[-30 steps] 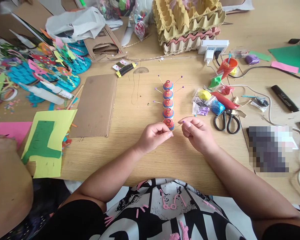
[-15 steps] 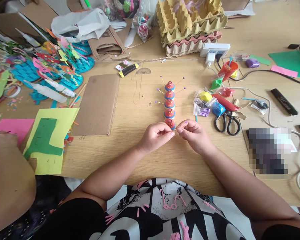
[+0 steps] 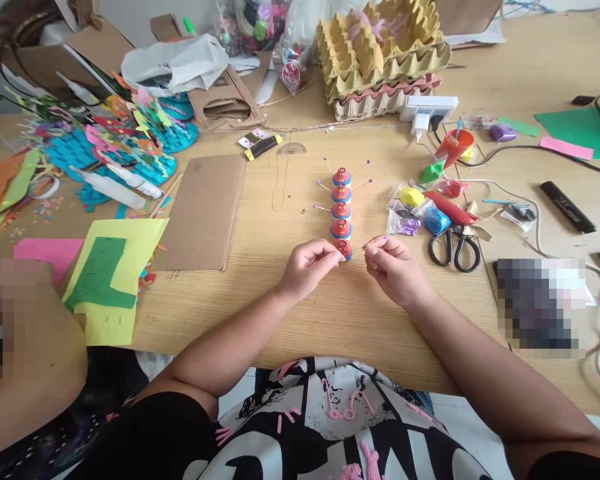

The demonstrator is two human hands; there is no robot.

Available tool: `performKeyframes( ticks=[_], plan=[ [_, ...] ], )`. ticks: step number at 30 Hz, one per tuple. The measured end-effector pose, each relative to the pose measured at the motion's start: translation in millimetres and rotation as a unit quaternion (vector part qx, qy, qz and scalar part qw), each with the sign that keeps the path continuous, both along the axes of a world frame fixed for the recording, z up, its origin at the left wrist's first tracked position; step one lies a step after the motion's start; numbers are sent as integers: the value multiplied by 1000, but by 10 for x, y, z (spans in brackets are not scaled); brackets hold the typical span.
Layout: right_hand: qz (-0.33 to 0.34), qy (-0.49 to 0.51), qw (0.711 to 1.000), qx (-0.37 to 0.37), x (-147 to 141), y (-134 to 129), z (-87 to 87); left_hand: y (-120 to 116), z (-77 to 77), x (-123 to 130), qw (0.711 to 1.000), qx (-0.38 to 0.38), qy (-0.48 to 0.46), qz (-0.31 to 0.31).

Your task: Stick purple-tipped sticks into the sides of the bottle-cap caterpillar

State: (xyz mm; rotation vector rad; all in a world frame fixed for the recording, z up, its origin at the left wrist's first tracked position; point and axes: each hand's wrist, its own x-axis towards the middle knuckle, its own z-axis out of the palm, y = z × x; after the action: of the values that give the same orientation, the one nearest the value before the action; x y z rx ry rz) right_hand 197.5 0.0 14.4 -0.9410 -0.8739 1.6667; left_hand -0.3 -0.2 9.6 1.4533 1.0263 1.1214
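Wooden tabletop (image 3: 300, 333): a row of five red-and-blue figures (image 3: 341, 211) runs away from the person at centre, with scissors (image 3: 457, 231) to its right. Compared with the preceding frame, the left hand (image 3: 307, 270) and right hand (image 3: 395, 270) stand farther apart. The left, thumb and forefinger closed together, overlaps the nearest figure (image 3: 345, 248) in view; whether it grips anything cannot be told. The right pinches a thin stick (image 3: 359, 253), directed toward that figure.

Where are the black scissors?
In the head view, the black scissors lie on the table to the right of the right hand, close to the blue packet.
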Motion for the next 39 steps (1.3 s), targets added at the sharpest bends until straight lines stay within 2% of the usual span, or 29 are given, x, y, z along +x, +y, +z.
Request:
performKeyframes(
  ticks=[9, 16, 30, 35, 39],
  plan=[
    [20, -2, 1000, 7, -24, -13, 16, -16, -25, 47, 997, 73, 2, -7],
    [42, 28, 999, -13, -12, -15, 45, 25, -14, 56, 996, 39, -72, -46],
    [80, 35, 996, -25, 16, -8, 76, -14, 76, 26, 990, 22, -56, -126],
    [54, 75, 995, -33, 88, 37, 94, -3, 51, 12, 994, 44, -33, -99],
    [62, 67, 995, -34, 57, 20, 97, 15, 6, 45, 991, 126, 18, -29]
  ],
)
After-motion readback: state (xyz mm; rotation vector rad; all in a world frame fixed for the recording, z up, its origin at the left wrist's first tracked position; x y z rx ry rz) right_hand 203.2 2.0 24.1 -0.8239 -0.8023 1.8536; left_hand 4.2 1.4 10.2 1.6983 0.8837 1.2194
